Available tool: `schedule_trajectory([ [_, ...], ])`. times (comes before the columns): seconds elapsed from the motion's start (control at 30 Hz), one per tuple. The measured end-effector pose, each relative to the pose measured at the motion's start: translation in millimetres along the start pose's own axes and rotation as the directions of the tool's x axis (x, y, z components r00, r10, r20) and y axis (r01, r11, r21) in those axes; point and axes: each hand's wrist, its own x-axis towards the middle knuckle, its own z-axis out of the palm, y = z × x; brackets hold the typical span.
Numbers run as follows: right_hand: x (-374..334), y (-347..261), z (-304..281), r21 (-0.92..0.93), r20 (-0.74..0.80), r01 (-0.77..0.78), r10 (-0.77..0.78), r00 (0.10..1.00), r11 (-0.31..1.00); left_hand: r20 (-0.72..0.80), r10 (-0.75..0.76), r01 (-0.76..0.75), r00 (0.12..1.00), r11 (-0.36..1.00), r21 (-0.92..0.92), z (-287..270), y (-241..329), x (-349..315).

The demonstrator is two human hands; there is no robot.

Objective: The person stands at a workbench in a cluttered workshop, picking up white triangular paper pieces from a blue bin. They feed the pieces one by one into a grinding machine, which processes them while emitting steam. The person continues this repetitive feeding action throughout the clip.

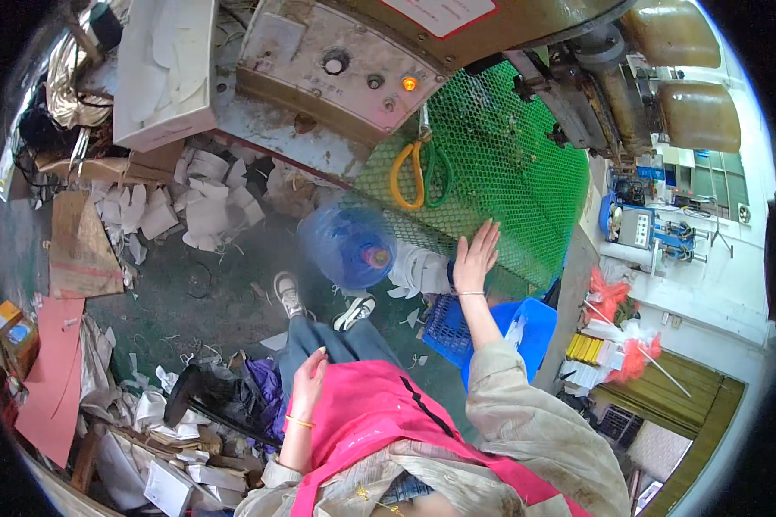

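My right hand reaches forward with its fingers stretched out and nothing in it. It is at the near edge of a sloping green mesh; whether it touches the mesh I cannot tell. Scissors with one orange and one green handle loop lie on the mesh, beyond that hand. My left hand is beside my pink apron, above my leg. Its fingers are loosely extended and it holds nothing. A see-through blue round container with something pink in it is ahead of my feet.
A machine panel with knobs and a lit orange lamp is ahead. A blue bin and a blue crate stand below my right forearm. White scraps litter the floor. A white box is at far left.
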Motion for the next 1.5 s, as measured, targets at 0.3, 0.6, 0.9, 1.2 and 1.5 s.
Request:
schedule_trajectory([
  [0.3,-63,8,-29,0.082,0.113,0.076,-0.085,0.990,0.994,0.042,0.015,-0.012,0.999,0.997,-0.070,8,31,23],
  [0.6,-9,57,-30,-0.127,-0.031,-0.120,0.117,0.993,0.985,0.165,0.035,-0.051,0.986,0.995,0.089,31,71,18],
  [0.9,-44,91,-50,0.063,-0.060,-0.117,0.121,0.991,0.991,0.351,0.061,-0.189,0.934,0.920,0.342,74,131,13],
  [1.2,-226,255,-9,0.682,0.154,-0.577,0.683,0.714,0.449,0.399,-0.067,-0.196,0.915,0.789,0.582,148,140,-5],
  [1.5,-377,484,54,0.670,0.201,-0.709,0.866,0.458,0.220,0.458,-0.120,-0.321,0.881,0.559,0.764,283,66,-15],
])
